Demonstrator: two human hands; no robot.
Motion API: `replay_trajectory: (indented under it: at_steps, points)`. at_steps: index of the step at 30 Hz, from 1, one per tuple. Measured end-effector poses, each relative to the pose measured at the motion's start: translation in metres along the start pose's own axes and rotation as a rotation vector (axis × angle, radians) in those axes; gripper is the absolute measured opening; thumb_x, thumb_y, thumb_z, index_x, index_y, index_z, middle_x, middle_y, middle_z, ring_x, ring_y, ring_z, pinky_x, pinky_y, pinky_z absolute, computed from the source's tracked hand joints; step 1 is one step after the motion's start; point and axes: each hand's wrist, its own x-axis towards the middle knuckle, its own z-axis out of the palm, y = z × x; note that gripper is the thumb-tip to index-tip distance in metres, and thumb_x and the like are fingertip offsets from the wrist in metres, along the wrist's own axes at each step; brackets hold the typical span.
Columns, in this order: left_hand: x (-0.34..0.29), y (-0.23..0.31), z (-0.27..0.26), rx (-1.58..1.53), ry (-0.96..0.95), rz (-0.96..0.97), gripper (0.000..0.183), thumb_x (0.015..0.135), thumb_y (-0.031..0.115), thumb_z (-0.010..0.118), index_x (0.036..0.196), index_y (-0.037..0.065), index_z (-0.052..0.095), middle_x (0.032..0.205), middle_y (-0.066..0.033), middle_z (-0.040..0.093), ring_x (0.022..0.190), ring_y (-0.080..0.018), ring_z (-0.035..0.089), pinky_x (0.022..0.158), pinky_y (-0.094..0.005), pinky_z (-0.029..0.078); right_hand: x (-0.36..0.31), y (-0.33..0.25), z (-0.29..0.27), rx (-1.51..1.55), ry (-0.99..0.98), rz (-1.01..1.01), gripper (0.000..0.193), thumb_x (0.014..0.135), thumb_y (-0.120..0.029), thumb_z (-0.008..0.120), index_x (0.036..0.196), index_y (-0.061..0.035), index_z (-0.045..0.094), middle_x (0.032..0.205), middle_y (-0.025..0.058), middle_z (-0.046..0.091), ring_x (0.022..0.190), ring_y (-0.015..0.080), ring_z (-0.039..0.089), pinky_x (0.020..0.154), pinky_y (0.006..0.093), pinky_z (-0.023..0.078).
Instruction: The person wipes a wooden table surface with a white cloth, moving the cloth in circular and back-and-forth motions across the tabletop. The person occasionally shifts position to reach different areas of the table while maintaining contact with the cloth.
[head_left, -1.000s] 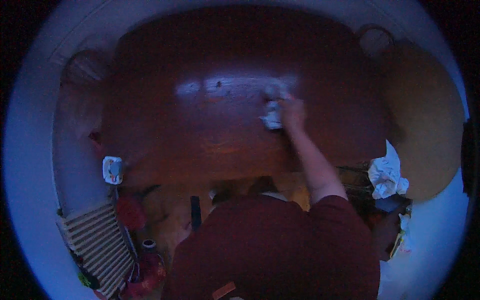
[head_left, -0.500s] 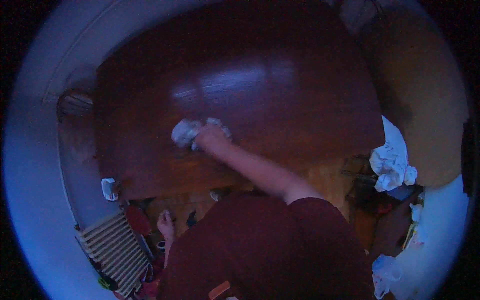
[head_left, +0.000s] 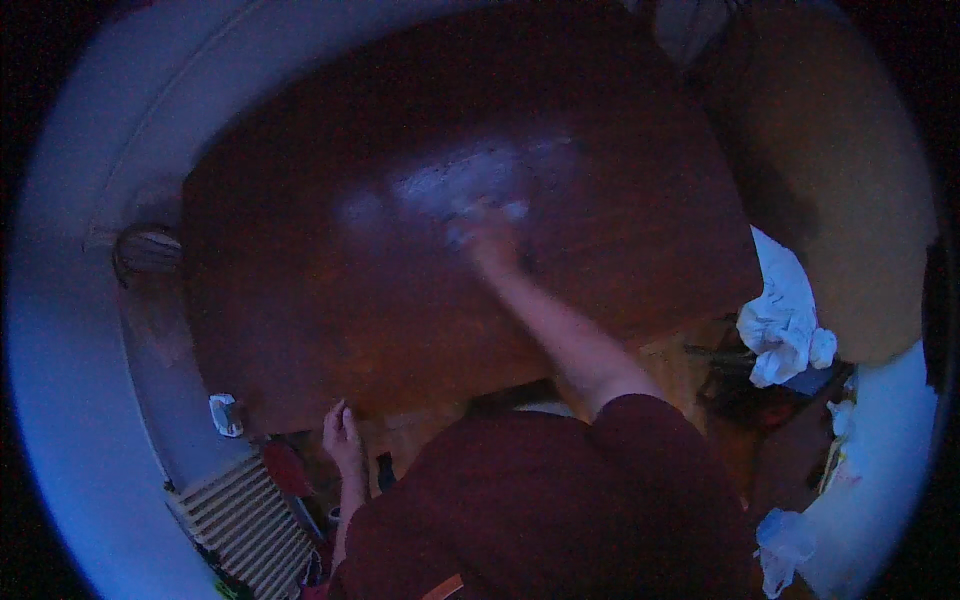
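My right hand [head_left: 490,245] presses a crumpled pale cloth [head_left: 515,210] against the dark, glossy wooden table [head_left: 330,280]. Fingers and cloth are smeared by motion, and the hand covers much of the cloth. Around it the tabletop carries a bluish sheen with streaks. My left hand [head_left: 342,435] hangs low by the table's near edge, on the left. Its fingers are curled together, and nothing shows in them.
A small white object [head_left: 226,414] sits at the table's near left corner. Beyond the right end are a white bag or cloth bundle [head_left: 780,320] and a tan couch-like surface [head_left: 850,200]. A ribbed radiator [head_left: 245,530] stands lower left; a clear plastic bag [head_left: 785,545] lies lower right.
My right hand has swept the cloth right and farther across the table. My left hand has risen slightly to the near edge. The view has shifted a little.
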Motion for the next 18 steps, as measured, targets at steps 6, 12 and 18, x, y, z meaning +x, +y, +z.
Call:
replay_trajectory:
  at_steps: [6, 12, 18]
  points:
    - [0.078, 0.045, 0.049, 0.244, -0.089, 0.444, 0.029, 0.089, 0.013, 0.057, 0.116, 0.003, 0.059, 0.122, -0.0166, 0.056, 0.112, -0.0315, 0.053, 0.095, -0.0392, 0.041, -0.060, -0.056, 0.047, -0.223, -0.261, -0.225, 0.029, 0.083, -0.033, 0.054, 0.103, -0.0144, 0.065, 0.118, 0.0152, 0.052, 0.107, 0.0360, 0.052, 0.085, 0.0464, 0.046]
    - [0.085, 0.066, 0.111, 0.364, -0.218, 0.703, 0.042, 0.084, 0.022, 0.062, 0.123, 0.005, 0.055, 0.135, -0.0183, 0.046, 0.124, -0.0377, 0.042, 0.102, -0.0484, 0.032, 0.002, 0.094, -0.177, -0.663, 0.242, 0.015, 0.025, 0.081, -0.018, 0.059, 0.105, -0.0197, 0.067, 0.111, 0.0099, 0.058, 0.094, 0.0305, 0.058, 0.085, 0.0396, 0.047]
    - [0.060, 0.064, 0.132, 0.561, -0.278, 0.713, 0.052, 0.084, 0.027, 0.061, 0.131, 0.009, 0.048, 0.144, -0.0180, 0.032, 0.134, -0.0391, 0.026, 0.108, -0.0543, 0.019, -0.013, 0.060, -0.131, -0.336, 0.375, 0.219, 0.026, 0.086, -0.025, 0.054, 0.106, -0.0107, 0.061, 0.100, 0.0145, 0.061, 0.085, 0.0321, 0.062, 0.070, 0.0423, 0.051]
